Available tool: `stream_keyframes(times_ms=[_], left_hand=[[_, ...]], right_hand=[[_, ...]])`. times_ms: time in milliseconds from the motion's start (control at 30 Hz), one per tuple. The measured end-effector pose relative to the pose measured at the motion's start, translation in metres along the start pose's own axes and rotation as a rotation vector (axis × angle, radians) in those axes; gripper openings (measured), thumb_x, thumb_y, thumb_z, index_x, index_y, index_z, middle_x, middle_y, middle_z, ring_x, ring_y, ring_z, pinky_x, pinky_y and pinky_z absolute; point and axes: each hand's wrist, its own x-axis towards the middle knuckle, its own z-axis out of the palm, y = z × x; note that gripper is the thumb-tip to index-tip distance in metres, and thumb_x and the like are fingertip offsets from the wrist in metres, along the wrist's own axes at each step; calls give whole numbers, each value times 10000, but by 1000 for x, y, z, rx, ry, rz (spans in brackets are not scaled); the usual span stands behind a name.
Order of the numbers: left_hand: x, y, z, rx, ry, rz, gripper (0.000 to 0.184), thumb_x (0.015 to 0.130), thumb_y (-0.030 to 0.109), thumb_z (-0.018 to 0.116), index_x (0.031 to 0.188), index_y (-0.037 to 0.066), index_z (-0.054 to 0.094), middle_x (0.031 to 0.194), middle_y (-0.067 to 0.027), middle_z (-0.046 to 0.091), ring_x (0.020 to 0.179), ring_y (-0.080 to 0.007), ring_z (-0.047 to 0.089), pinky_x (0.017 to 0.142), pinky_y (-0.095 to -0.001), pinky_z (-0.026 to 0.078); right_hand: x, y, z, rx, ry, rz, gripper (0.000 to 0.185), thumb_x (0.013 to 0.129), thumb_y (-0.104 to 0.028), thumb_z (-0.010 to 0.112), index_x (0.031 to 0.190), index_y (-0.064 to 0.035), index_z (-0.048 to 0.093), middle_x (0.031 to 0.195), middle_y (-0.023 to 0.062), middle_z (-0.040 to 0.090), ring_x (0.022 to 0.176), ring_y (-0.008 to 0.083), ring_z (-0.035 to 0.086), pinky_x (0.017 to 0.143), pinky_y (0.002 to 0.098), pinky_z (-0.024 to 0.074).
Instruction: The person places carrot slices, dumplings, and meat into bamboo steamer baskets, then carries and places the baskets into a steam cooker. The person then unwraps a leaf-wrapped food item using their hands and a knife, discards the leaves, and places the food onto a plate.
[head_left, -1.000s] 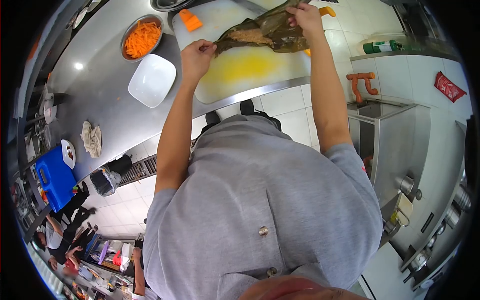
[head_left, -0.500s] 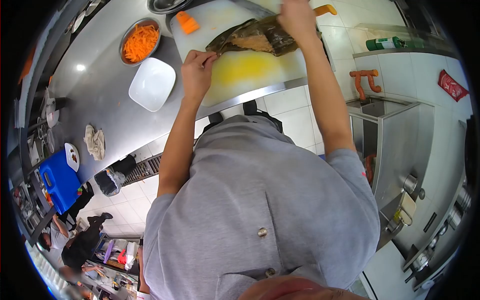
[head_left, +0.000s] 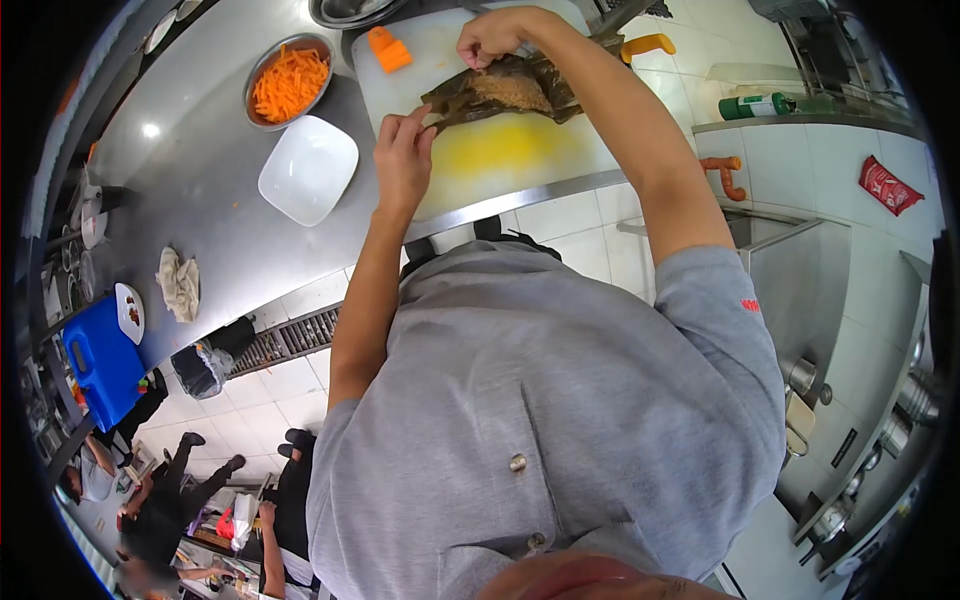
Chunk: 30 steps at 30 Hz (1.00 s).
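A dark green cooked leaf [head_left: 455,102] lies opened on a white cutting board [head_left: 580,155], with a brown, crumbly-looking filling [head_left: 510,90] in its middle. My left hand [head_left: 403,160] is at the leaf's left end, thumb and forefinger closed on its edge. At the leaf's upper edge, my right hand [head_left: 492,38] is pinched, fingertips down on the leaf. The right forearm covers part of the leaf's right side. Orange carrot pieces [head_left: 388,50] rest on the board above my left hand, and a yellow stain marks the board below the leaf.
Left of the board stand a metal bowl of shredded carrot [head_left: 290,85] and a white square dish [head_left: 308,172]. A yellow handle [head_left: 648,46] juts past the board's right side. A cloth [head_left: 178,285] and a blue container [head_left: 103,360] are farther left. Other people [head_left: 160,510] are at lower left.
My right hand has moved left from the leaf's right side to its upper edge. My left hand stays at the left end. Another person's arm and legs now show at lower left.
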Motion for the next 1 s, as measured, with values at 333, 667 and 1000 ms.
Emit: stream_keyframes(times_ms=[333, 667, 1000], left_hand=[[10, 2, -3, -59, -88, -54, 315, 795, 37, 755, 1101, 47, 681, 843, -86, 544, 698, -218, 575, 620, -333, 493], [102, -23, 38, 35, -289, -135, 279, 816, 118, 708, 1085, 45, 705, 847, -135, 658, 715, -277, 635, 682, -368, 514], [92, -12, 42, -16, -252, -117, 149, 831, 97, 701, 953, 17, 730, 845, -164, 658, 736, -284, 642, 715, -372, 510]], right_hand=[[-28, 37, 30, 155, 590, -30, 96, 978, -118, 479, 1002, -49, 542, 850, 99, 591, 774, 246, 537, 722, 389, 439], [-37, 39, 33, 244, 709, -73, 90, 898, -48, 490, 983, -40, 519, 831, 131, 585, 780, 282, 555, 735, 401, 445], [-11, 75, 34, 108, 953, 251, 294, 819, -110, 603, 1095, -16, 564, 1063, 193, 639, 1074, 387, 598, 898, 464, 482]])
